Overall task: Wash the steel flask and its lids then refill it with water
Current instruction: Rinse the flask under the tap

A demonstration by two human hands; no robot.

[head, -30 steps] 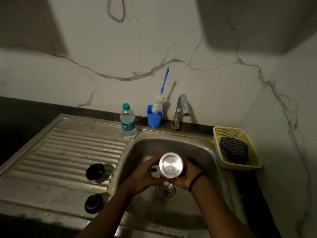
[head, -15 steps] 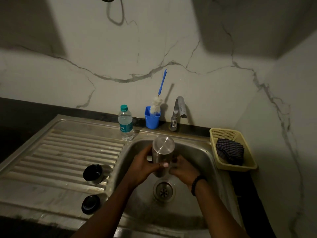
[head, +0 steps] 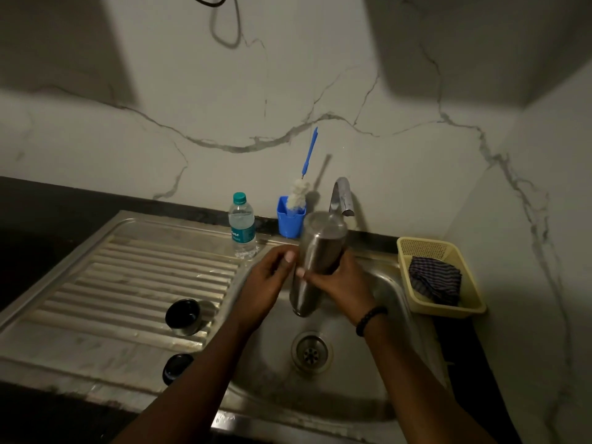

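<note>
Dim steel sink basin point(head: 394, 302): cylindrical brushed-steel flask point(head: 315, 264) held inverted above it, left hand point(head: 266, 283) and right hand point(head: 339, 283) fingers curled round mid-body; rigid, probably wet-slick, best gripped mid-barrel.

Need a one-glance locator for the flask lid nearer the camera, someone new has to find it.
Start at the sink and go left onto the ribbed drainboard. Two dark round lids sit there; the near lid is at the front by the arm, on the flat strip. The other sits further back on the ribs and looks taller.
</note>
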